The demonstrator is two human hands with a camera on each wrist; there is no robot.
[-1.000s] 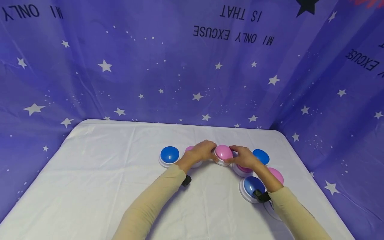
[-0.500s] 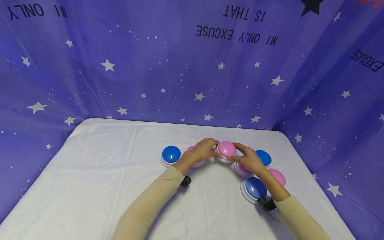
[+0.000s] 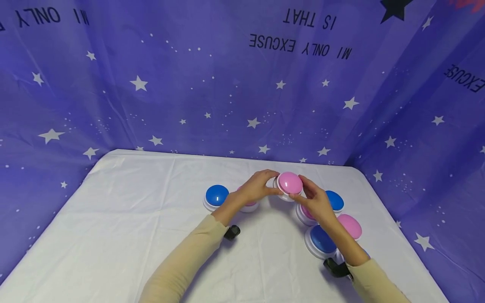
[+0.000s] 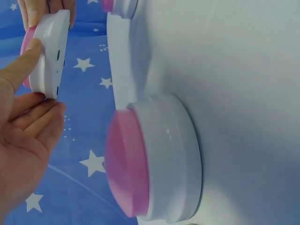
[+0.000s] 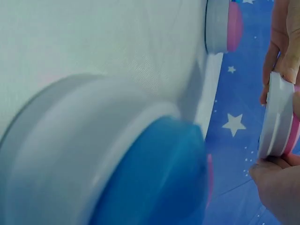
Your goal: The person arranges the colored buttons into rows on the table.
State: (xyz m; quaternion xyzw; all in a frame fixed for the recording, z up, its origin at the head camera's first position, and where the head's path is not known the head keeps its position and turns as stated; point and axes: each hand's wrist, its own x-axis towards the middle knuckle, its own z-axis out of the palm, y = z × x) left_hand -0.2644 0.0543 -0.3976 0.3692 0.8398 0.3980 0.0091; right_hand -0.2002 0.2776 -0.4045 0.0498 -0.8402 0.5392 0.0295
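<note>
A push button point(image 3: 290, 183) with a pink dome and white round base is held up above the table between both hands. My left hand point(image 3: 257, 187) grips its left side, thumb at the front edge and fingers behind. On the opposite side my right hand point(image 3: 317, 203) pinches the rim. The left wrist view shows the raised button point(image 4: 46, 54) edge-on, with small dark spots on its underside. Below my right hand, a second pink button point(image 3: 305, 214) is partly covered. Another pink button point(image 3: 250, 206) stands behind my left forearm.
A blue button point(image 3: 217, 195) stands at the left of the white table point(image 3: 113, 219). To the right are a blue button point(image 3: 335, 200), a pink one point(image 3: 349, 226) and a nearer blue one point(image 3: 321, 239). A starry purple curtain point(image 3: 212, 92) borders the table.
Both hands have lifted the pink button off the table and moved it slightly right and away. The other buttons stay in place; the head view has shifted slightly.
</note>
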